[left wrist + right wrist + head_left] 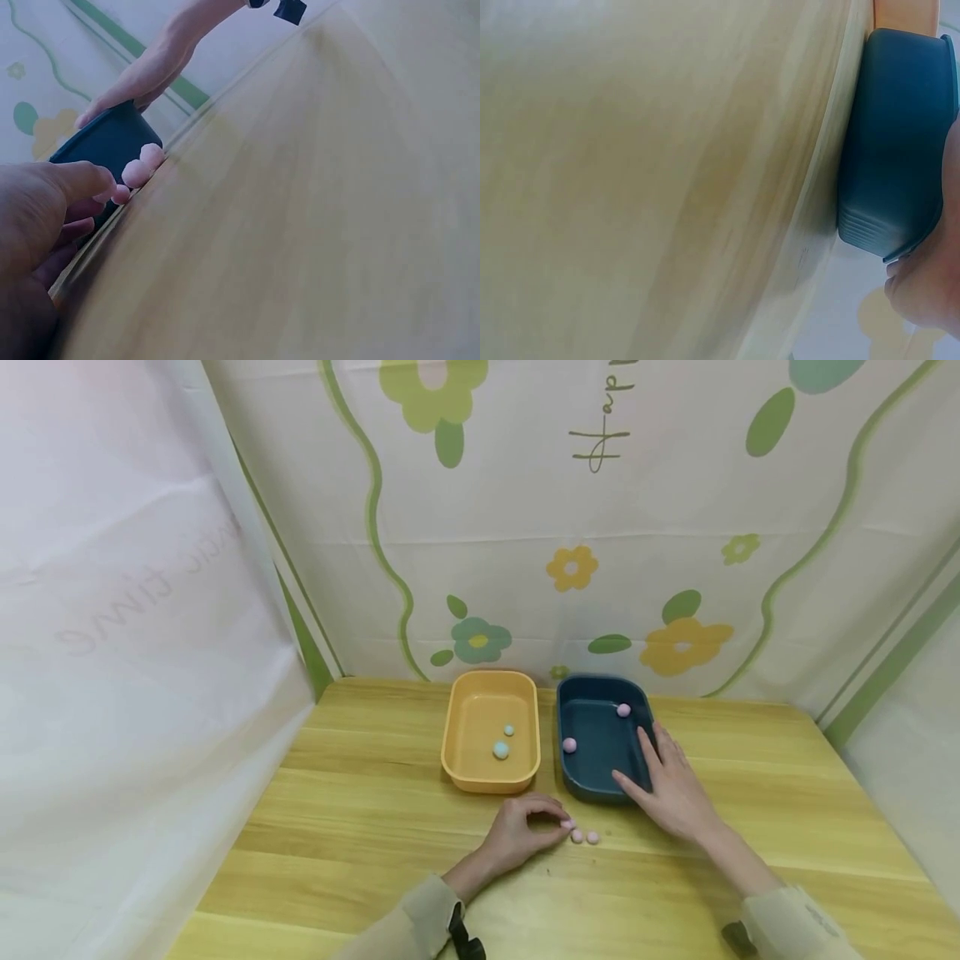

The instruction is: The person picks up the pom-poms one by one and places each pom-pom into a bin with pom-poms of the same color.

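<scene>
My left hand [521, 833] is low over the table, thumb and index finger pinching a small pink ball [567, 824]. Two more pink balls [577, 836] [593, 837] lie right beside it; the left wrist view shows this cluster of pink balls [136, 173] near the thumb. My right hand [678, 789] rests on the right rim of the dark blue tray [603, 789], fingers spread and fairly straight. Inside that tray are two pink balls [623, 710] [570, 745], apart from each other. In the right wrist view the hand [930, 281] touches the tray's rim.
Left of the blue tray stands a yellow tray [467, 777] containing two light blue balls [501, 750] [508, 730]. Both trays are on a wooden table [337, 827], close to a flower-printed curtain [517, 510] at the back. Another white curtain [135, 693] hangs at the left.
</scene>
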A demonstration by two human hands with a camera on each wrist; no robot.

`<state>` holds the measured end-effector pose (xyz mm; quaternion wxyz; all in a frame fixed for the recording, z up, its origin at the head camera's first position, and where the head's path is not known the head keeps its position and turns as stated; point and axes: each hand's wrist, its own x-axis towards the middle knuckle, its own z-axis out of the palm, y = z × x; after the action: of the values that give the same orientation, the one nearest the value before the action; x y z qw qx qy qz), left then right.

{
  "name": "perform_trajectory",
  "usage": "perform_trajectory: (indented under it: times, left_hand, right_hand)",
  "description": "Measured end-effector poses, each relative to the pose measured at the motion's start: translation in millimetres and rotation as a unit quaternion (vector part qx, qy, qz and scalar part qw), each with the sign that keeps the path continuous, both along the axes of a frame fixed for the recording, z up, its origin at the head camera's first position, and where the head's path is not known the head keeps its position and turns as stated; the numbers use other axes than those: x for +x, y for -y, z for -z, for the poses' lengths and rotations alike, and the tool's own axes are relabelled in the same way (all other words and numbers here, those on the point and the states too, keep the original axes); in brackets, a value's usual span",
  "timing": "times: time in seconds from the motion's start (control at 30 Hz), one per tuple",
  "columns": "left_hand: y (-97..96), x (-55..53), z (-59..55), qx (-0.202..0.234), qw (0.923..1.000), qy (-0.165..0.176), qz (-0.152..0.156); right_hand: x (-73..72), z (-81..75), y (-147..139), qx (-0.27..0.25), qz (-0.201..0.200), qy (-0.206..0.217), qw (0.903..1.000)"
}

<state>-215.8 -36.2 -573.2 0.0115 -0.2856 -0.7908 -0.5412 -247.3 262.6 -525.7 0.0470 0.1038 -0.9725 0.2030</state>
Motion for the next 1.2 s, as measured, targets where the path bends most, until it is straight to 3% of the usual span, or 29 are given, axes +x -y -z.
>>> perform_trajectory:
  times: [0.23,0.4,0.57,0.93,1.2]
  left_hand:
    - [0.1,-2.3,1.8,0.04,0.9988,-0.029,-0.007]
    - [-0.3,-1.5,-0.7,0.044,0.9984,-0.028,-0.02]
    - [-1.1,1.2,-7.7,0.045,0.9988,-0.015,-0.014]
    - [-8.2,-1.3,-32.9,0.052,0.9975,-0.047,-0.007]
    - [-11.9,-5.4,-41.9,0.061,0.9955,-0.073,0.004]
  right_hand:
    - [-0.9,0.7,0,-0.006,0.001,-0.005,1.0]
    - [-1.6,0.5,0,-0.001,0.001,-0.012,0.9999]
    - [-0.8,-0.3,1,0.004,0.001,-0.009,0.9999]
    - [0.1,-1.9,1,0.016,-0.002,-0.012,0.9998]
    - [0.1,-1.0,1,0.02,-0.002,-0.011,0.9997]
